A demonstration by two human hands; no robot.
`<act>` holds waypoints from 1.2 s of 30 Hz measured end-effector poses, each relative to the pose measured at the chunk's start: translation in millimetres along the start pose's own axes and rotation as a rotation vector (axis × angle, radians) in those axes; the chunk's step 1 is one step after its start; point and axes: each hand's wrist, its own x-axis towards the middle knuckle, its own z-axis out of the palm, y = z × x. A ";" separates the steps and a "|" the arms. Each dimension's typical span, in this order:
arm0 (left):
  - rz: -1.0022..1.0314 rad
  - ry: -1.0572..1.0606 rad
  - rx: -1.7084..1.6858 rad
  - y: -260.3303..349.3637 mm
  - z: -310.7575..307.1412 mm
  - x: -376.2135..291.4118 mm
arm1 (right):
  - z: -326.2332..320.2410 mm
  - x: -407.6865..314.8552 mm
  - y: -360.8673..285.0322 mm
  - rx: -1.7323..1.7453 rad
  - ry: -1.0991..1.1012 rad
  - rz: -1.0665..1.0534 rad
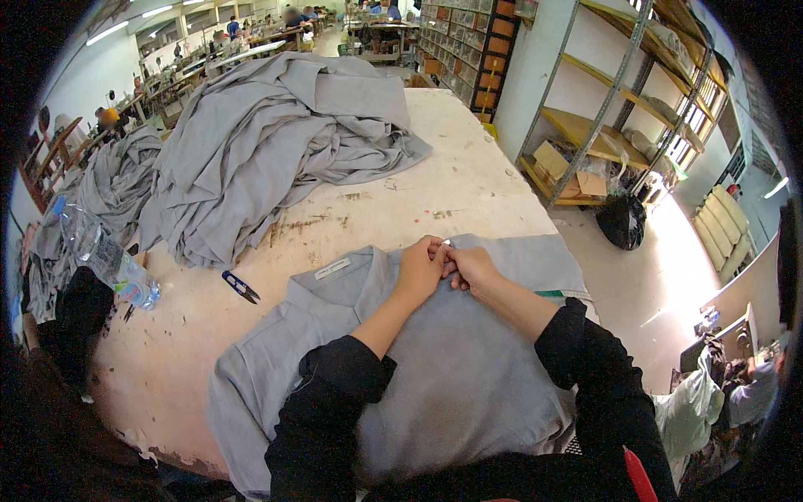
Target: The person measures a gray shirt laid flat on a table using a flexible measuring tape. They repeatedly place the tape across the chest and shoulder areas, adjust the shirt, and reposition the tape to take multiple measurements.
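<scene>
A light grey collared shirt is spread on the worktable, its collar and sewn-in label facing up. My left hand and my right hand meet over the shirt's right part, fingertips pinching the grey cloth. A small white piece shows between the fingers; whether it is a tag or something else is unclear. Left of the collar lie blue-handled thread snips, apart from both hands. A green and white tape measure sticks out by my right forearm.
A large heap of grey fabric covers the table's far left. A plastic bottle lies near a person in black at the left edge. Metal shelving and a black plastic bag stand beyond the table's right edge.
</scene>
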 end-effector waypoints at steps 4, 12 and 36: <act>-0.037 0.012 0.221 5.4 -0.1 14.2 | 6.3 3.9 2.5 -0.021 0.067 -0.017; 0.139 0.124 0.364 -7.9 5.1 15.2 | -7.6 -64.0 6.2 -0.992 0.271 -0.407; 0.144 0.015 0.379 6.5 0.9 14.4 | -44.2 -112.3 55.3 -1.169 0.387 -0.986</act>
